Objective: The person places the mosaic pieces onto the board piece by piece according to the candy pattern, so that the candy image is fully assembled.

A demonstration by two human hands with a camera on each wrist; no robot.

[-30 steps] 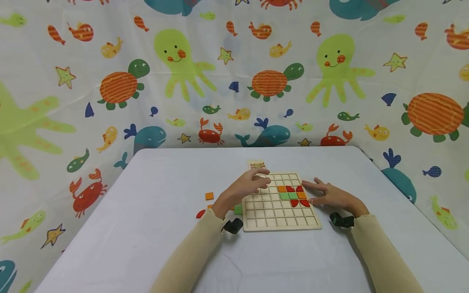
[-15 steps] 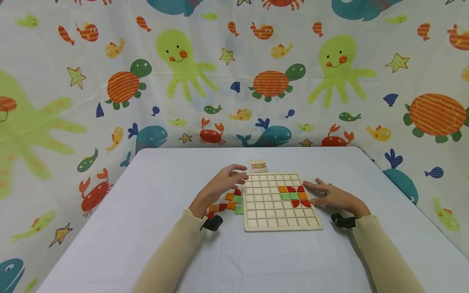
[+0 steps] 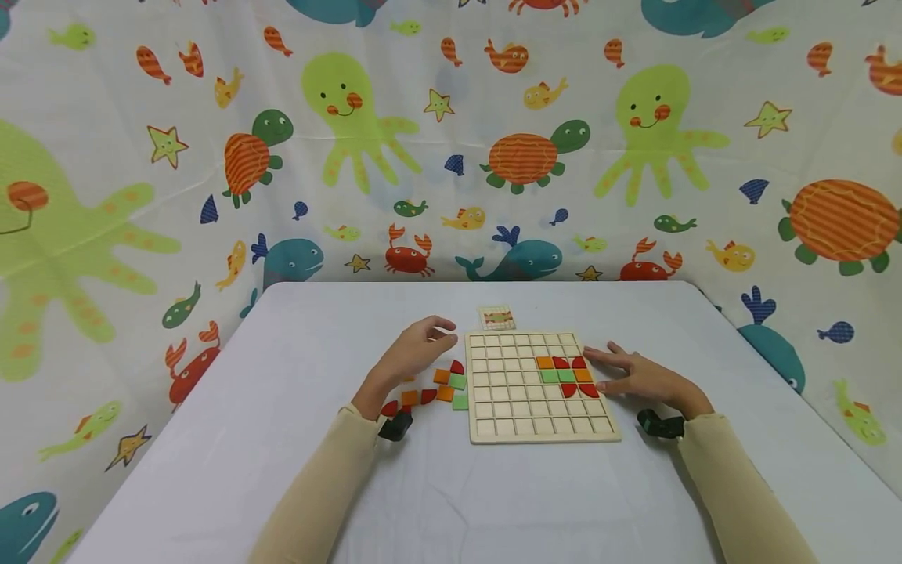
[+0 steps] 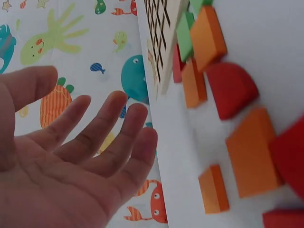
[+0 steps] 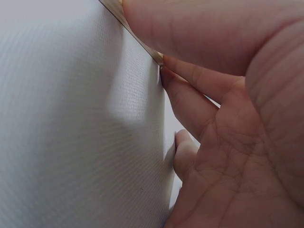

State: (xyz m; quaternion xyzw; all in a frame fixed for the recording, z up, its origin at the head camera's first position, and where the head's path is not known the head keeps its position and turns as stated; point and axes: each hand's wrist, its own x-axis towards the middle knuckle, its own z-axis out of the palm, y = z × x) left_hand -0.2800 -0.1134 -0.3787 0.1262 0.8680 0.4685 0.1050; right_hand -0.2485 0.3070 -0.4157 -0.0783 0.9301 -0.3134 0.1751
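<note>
A pale wooden grid board (image 3: pixel 502 407) lies on the table. On its right part sits a cluster of orange, green and red tiles, including a middle green tile (image 3: pixel 566 376). My right hand (image 3: pixel 644 377) touches the board's right edge with thumb and fingertips; the right wrist view shows them at the wooden edge (image 5: pixel 154 56). Over the loose tiles left of the board hovers my left hand (image 3: pixel 411 352), its fingers relaxed and holding nothing. Beneath and beside it are orange tiles (image 4: pixel 254 152), quarter-round red tiles (image 4: pixel 232 90) and green tiles (image 3: pixel 460 403); some are partly hidden by the hand and wrist.
A small pattern card (image 3: pixel 497 317) lies behind the board's far left corner. The white table (image 3: pixel 550 501) reaches back to a curtain (image 3: pixel 423 102) printed with sea animals. Each wrist carries a black camera (image 3: pixel 396 425).
My left hand has moved left from above the board to over the loose tiles, uncovering the card and the board's left part. My right hand stays at the board's edge.
</note>
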